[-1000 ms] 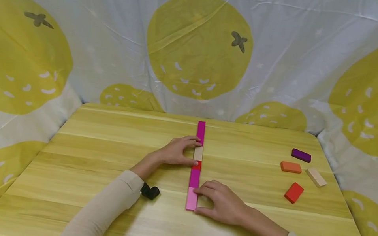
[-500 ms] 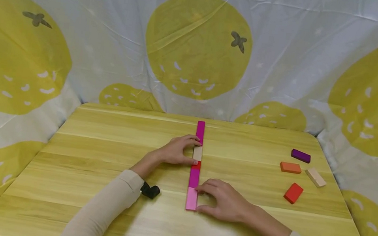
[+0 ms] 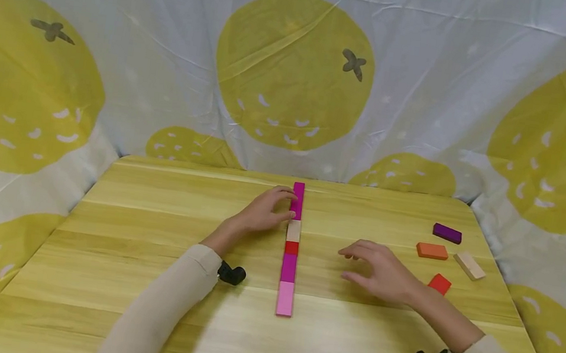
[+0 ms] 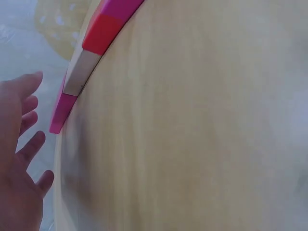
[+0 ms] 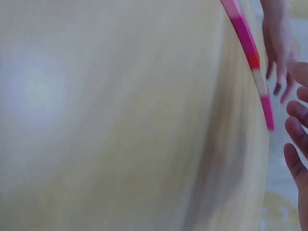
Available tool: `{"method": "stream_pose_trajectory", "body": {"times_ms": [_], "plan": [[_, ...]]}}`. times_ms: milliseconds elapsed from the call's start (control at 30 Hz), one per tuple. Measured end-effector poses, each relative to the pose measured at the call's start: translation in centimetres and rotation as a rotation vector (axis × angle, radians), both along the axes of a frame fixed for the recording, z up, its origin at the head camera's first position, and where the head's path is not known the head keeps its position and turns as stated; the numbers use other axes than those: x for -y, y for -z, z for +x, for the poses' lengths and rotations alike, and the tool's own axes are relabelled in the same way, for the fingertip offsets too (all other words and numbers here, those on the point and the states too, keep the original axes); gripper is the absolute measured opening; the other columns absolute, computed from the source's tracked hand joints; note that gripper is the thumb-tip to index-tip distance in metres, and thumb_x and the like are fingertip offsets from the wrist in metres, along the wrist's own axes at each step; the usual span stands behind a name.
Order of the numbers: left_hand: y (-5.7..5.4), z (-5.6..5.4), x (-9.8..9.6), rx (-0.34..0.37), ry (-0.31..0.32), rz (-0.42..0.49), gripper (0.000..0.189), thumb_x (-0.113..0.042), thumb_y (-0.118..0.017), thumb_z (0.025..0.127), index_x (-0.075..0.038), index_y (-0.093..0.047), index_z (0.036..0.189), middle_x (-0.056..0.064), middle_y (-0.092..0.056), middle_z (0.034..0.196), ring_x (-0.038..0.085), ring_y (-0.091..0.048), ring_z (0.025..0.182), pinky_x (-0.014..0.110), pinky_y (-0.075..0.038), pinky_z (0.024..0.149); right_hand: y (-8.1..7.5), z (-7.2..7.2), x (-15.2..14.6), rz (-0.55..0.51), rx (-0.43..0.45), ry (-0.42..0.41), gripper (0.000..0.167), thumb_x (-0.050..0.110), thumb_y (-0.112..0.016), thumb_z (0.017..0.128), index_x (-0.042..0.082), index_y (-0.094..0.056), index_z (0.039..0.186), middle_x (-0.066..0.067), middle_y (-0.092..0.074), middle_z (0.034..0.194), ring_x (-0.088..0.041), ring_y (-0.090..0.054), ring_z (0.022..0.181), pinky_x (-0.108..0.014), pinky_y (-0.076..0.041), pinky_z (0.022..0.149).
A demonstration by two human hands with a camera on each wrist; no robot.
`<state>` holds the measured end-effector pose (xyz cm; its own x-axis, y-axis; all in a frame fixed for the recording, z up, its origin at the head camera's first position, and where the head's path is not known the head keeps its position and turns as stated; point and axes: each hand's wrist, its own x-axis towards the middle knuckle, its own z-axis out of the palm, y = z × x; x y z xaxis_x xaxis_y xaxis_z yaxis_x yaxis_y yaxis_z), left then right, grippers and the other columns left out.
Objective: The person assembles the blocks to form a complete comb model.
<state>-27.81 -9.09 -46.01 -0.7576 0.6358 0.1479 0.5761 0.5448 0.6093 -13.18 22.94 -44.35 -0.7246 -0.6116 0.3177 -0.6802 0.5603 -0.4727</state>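
A straight row of wooden blocks runs away from the person: a light pink block nearest, then a magenta block, a red block, a cream block and a far magenta block. My left hand hovers beside the far magenta block, fingertips overlapping its left edge in the head view. The left wrist view shows those fingers spread and apart from the row. Right of the row, my right hand is above the table with fingers loosely bent, holding nothing.
On the table's right side lie a purple block, an orange block, a cream block and a red block, partly hidden by the right wrist. A fruit-print curtain hangs behind the table.
My right hand has left the light pink block and moved right and away from the person. My left hand has slid farther along the row, off the red and cream blocks.
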Motion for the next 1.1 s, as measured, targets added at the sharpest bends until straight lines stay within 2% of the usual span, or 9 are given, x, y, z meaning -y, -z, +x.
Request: {"method": "stream_pose_trajectory", "body": {"times_ms": [133,267,533,767,867,1100], "plan": [[-0.1,-1.0,-0.4,0.008,-0.056,-0.028,0.047,-0.024,-0.064,0.104,-0.002,-0.057,0.145,0.015,-0.046,0.154,0.03,-0.039,0.145,0.041,-0.028,0.12,-0.1,-1.5,-3.1,-0.022,-0.012,0.084,0.037,0.015,-0.085,0.088,0.003,-0.073,0.121,-0.008,-0.071,0.11,-0.027,-0.067,0.094,-0.051,-0.057,0.078],[0.2,-1.8,-0.7,0.005,-0.08,-0.056,0.05,-0.026,-0.063,0.104,-0.004,-0.054,0.148,0.015,-0.044,0.156,0.031,-0.037,0.146,0.043,-0.027,0.121,-0.3,-2.6,-6.0,0.001,0.01,0.184,0.038,0.016,-0.085,0.087,0.004,-0.073,0.121,-0.01,-0.072,0.109,-0.032,-0.067,0.095,-0.055,-0.056,0.079],[0.8,-2.5,-1.1,-0.01,-0.087,-0.087,0.055,-0.028,-0.065,0.103,-0.005,-0.053,0.151,0.014,-0.042,0.159,0.032,-0.036,0.147,0.049,-0.028,0.119,-0.9,-3.3,-11.0,0.036,0.119,0.335,0.036,0.014,-0.081,0.092,-0.001,-0.071,0.124,-0.018,-0.07,0.115,-0.04,-0.062,0.105,-0.06,-0.057,0.083],[1.1,-2.7,-1.2,-0.026,-0.088,-0.132,0.05,-0.033,-0.065,0.103,-0.01,-0.059,0.146,0.008,-0.045,0.157,0.028,-0.038,0.146,0.055,-0.03,0.116,0.0,-3.2,-14.3,0.074,0.205,0.359,0.034,0.014,-0.078,0.094,-0.004,-0.071,0.123,-0.019,-0.068,0.118,-0.045,-0.062,0.111,-0.06,-0.054,0.09],[1.1,-2.7,-1.2,-0.02,-0.088,-0.129,0.05,-0.034,-0.065,0.103,-0.01,-0.059,0.146,0.009,-0.046,0.157,0.028,-0.038,0.147,0.055,-0.029,0.117,0.2,-3.1,-15.3,0.112,0.209,0.36,0.033,0.015,-0.078,0.094,-0.002,-0.072,0.122,-0.016,-0.069,0.116,-0.042,-0.064,0.107,-0.058,-0.055,0.088],[1.0,-2.6,-1.2,-0.005,-0.098,-0.129,0.051,-0.034,-0.066,0.102,-0.011,-0.059,0.146,0.009,-0.045,0.157,0.027,-0.038,0.147,0.055,-0.029,0.116,0.6,-3.3,-16.1,0.213,0.222,0.355,0.034,0.014,-0.082,0.088,0.001,-0.074,0.119,-0.012,-0.071,0.112,-0.03,-0.065,0.095,-0.045,-0.053,0.079]]}}
